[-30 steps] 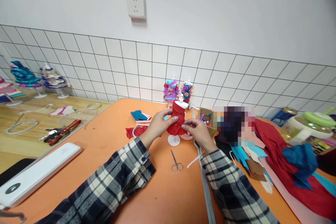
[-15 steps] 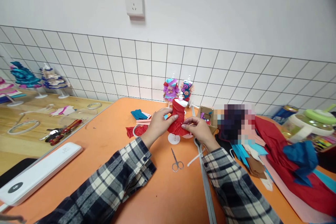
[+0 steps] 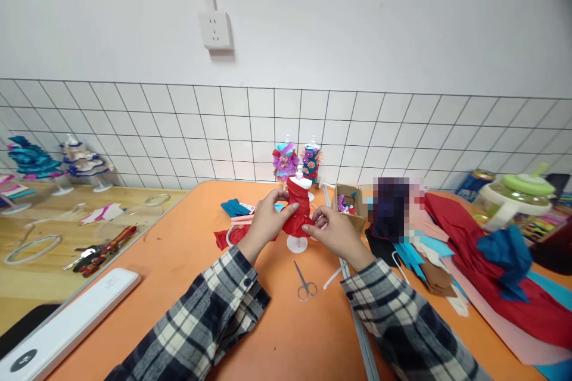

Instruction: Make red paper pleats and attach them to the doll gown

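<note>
A small white dress form stands on a round base and wears a crinkled red dress. My left hand grips the dress at its left side, thumb across the front and fingers reaching behind. At the lower right, my right hand pinches the skirt between thumb and fingers. Small scissors lie on the orange table in front of the stand. Behind it are two more dressed forms, one in a purple outfit and one in a blue flowered dress.
A cardboard box of scraps sits right of the stand. Red cloth and blue pieces cover the table's right side near a lidded jug. At left lie a white power bank and keys. Red scraps lie left of my hands.
My view has tilted up and levelled slightly. The fingers of my right hand have shifted on the skirt's edge, while my left hand keeps its hold on the dress.
</note>
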### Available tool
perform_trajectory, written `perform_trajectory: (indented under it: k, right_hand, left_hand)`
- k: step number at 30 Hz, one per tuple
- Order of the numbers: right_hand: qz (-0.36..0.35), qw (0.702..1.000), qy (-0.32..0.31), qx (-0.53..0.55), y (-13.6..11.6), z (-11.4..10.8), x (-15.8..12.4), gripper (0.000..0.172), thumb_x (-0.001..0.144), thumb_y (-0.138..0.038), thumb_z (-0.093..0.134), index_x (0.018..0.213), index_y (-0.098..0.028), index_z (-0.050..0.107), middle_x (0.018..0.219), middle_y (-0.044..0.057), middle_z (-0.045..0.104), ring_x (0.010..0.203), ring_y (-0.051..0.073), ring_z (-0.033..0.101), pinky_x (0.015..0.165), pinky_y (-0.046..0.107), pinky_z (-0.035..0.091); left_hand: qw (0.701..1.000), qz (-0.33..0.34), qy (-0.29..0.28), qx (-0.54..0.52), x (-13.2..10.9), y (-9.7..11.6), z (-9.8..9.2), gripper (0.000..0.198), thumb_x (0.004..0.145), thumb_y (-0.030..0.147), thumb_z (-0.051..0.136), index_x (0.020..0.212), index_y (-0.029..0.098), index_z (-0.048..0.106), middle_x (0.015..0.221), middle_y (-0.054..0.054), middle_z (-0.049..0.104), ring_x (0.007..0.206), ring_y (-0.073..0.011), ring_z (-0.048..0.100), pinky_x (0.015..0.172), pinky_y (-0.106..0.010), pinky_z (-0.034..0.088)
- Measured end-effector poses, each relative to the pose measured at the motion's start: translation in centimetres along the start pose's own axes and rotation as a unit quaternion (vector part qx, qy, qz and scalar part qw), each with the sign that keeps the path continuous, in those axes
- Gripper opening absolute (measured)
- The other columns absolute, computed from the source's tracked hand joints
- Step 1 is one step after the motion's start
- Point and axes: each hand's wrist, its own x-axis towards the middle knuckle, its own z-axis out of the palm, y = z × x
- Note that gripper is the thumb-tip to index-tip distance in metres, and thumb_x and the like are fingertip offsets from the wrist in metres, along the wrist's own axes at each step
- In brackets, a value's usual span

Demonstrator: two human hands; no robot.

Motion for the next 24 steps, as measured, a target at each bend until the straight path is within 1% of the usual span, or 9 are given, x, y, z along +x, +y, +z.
perform_trajectory:
  k: [2,4,9,13,15,17,20,22,24]
  right_hand:
    - [0.021,0.999,0.009,-0.048,-0.1,0.7,-0.2,0.038,0.072,-0.054,0.068,0.083,-0.021,0.056,0.071,0.0,0.065,0.065,0.017,0.06,0.056,0.025,0.035]
    - [0.03,0.996,0.014,-0.086,-0.2,1.2,-0.4,0.042,0.072,-0.06,0.067,0.084,-0.021,0.055,0.074,0.001,0.067,0.069,0.018,0.062,0.056,0.025,0.033]
    - [0.045,0.988,0.012,-0.149,-0.8,1.4,-0.7,0.038,0.075,-0.057,0.065,0.085,-0.022,0.057,0.08,0.002,0.069,0.076,0.02,0.065,0.056,0.026,0.031]
    - [0.039,0.976,0.019,-0.212,-1.1,1.3,-0.5,0.04,0.076,-0.057,0.063,0.093,-0.022,0.056,0.085,0.005,0.069,0.08,0.024,0.066,0.057,0.027,0.033]
    - [0.041,0.975,0.006,-0.22,-1.2,1.0,-0.6,0.045,0.075,-0.059,0.064,0.098,-0.021,0.055,0.088,0.006,0.07,0.082,0.025,0.067,0.059,0.028,0.036]
    - [0.05,0.971,-0.031,-0.233,-1.3,0.1,-1.0,0.054,0.07,-0.062,0.067,0.101,-0.02,0.056,0.091,0.008,0.07,0.084,0.027,0.067,0.061,0.029,0.039]
    - [0.036,0.951,-0.106,-0.289,-1.8,-2.3,-2.4,0.058,0.065,-0.062,0.072,0.102,-0.017,0.061,0.096,0.014,0.07,0.09,0.031,0.066,0.065,0.032,0.042]
    - [0.013,0.94,-0.125,-0.317,-2.4,-3.7,-3.7,0.054,0.07,-0.059,0.07,0.103,-0.016,0.064,0.096,0.015,0.07,0.089,0.032,0.066,0.067,0.034,0.043]
    - [-0.013,0.934,-0.144,-0.326,-3.2,-4.1,-4.8,0.049,0.074,-0.056,0.067,0.103,-0.016,0.067,0.095,0.015,0.07,0.088,0.031,0.066,0.068,0.034,0.044]
  left_hand:
    - [1.0,0.0,-0.002,0.001,-0.1,0.2,0.0,0.021,0.078,0.032,0.066,0.093,0.02,0.061,0.099,-0.006,0.07,0.098,-0.0228,0.064,0.091,-0.039,0.048]
    - [1.0,0.001,-0.002,0.003,-0.1,0.3,0.0,0.022,0.078,0.033,0.066,0.095,0.019,0.061,0.1,-0.006,0.07,0.098,-0.0226,0.064,0.091,-0.039,0.048]
    - [1.0,-0.002,0.008,-0.004,-0.2,0.3,0.2,0.022,0.078,0.032,0.067,0.095,0.02,0.062,0.101,-0.006,0.07,0.099,-0.0227,0.064,0.092,-0.039,0.046]
    - [1.0,-0.001,0.013,0.011,-0.4,0.4,0.4,0.023,0.08,0.033,0.065,0.099,0.02,0.062,0.104,-0.007,0.07,0.103,-0.0241,0.063,0.096,-0.043,0.043]
    - [1.0,0.002,0.01,0.027,-0.5,0.5,0.4,0.022,0.082,0.033,0.063,0.1,0.02,0.061,0.106,-0.007,0.07,0.104,-0.0246,0.062,0.097,-0.045,0.042]
    - [0.999,0.007,0.014,0.048,-0.5,0.5,0.2,0.022,0.083,0.033,0.062,0.101,0.021,0.062,0.109,-0.007,0.069,0.107,-0.0255,0.061,0.1,-0.047,0.04]
    - [0.996,0.018,0.017,0.083,-0.3,0.6,-0.2,0.02,0.083,0.032,0.062,0.101,0.023,0.063,0.119,-0.008,0.066,0.116,-0.0271,0.057,0.108,-0.053,0.03]
    - [0.995,0.018,0.007,0.095,-0.2,0.7,-0.4,0.019,0.084,0.032,0.061,0.101,0.024,0.064,0.128,-0.008,0.062,0.123,-0.0281,0.052,0.113,-0.058,0.017]
    - [0.996,0.006,-0.003,0.094,0.0,0.8,-0.6,0.022,0.085,0.034,0.06,0.104,0.025,0.065,0.134,-0.008,0.059,0.127,-0.0291,0.05,0.114,-0.061,0.006]
